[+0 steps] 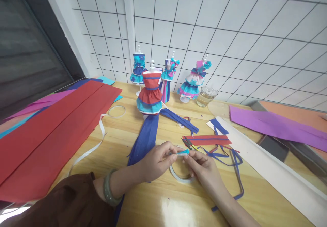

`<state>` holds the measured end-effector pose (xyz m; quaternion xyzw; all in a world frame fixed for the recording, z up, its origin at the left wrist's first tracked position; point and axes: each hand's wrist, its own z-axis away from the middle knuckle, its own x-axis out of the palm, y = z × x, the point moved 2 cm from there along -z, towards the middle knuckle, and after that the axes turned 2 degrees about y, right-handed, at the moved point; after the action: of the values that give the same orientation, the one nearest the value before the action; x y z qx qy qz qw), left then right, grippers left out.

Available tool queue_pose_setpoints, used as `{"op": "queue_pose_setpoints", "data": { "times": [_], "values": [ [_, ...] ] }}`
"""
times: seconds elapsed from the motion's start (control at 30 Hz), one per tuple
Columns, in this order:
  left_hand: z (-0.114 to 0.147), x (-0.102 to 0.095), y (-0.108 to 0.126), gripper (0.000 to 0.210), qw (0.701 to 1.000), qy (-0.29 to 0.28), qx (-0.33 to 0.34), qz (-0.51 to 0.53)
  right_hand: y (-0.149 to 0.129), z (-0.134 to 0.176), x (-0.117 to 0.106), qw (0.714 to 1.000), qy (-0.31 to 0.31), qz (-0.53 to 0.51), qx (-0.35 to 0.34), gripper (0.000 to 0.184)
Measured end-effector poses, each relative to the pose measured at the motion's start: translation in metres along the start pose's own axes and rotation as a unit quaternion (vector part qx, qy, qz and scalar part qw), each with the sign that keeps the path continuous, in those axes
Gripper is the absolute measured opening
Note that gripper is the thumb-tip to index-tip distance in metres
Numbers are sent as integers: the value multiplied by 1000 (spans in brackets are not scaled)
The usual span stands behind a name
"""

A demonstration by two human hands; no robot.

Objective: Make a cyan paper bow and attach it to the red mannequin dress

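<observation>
The left hand (159,159) and the right hand (205,171) are close together, and both pinch a small turquoise strip (183,152) between thumb and fingers. This strip is narrow, with a pale lower edge, and it is held above a white tape roll (182,179), round like a ring, which lies on the smooth wooden table (176,206). Beside the right hand there are small scissors (188,143) with dark blades, a flat red band (211,140) with a blue line along it, and thin, curling blue ribbons (239,176). Near the left hand, a long blue piece (149,131) with lengthwise folds spreads below a gathered red dress (150,94) with a turquoise hem.
</observation>
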<state>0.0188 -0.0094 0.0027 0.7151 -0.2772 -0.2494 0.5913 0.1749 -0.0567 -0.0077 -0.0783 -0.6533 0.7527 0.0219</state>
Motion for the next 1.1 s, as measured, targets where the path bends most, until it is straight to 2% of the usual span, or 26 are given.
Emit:
{"op": "queue_pose_setpoints", "data": {
  "times": [0.2, 0.43, 0.8, 1.1],
  "values": [
    [-1, 0, -2, 7, 999, 0, -20, 39, 0, 1, 0, 1000, -7, -12, -8, 25],
    [0, 0, -1, 7, 999, -9, -8, 34, -3, 2, -2, 1000, -16, -7, -3, 28],
    [-1, -1, -1, 10, 998, 10, -26, 60, -7, 3, -1, 1000, -29, 7, -3, 30],
    [1, 3, 0, 10, 997, -28, -12, 75, -3, 3, 2, 1000, -9, 4, -6, 26]
  ]
}}
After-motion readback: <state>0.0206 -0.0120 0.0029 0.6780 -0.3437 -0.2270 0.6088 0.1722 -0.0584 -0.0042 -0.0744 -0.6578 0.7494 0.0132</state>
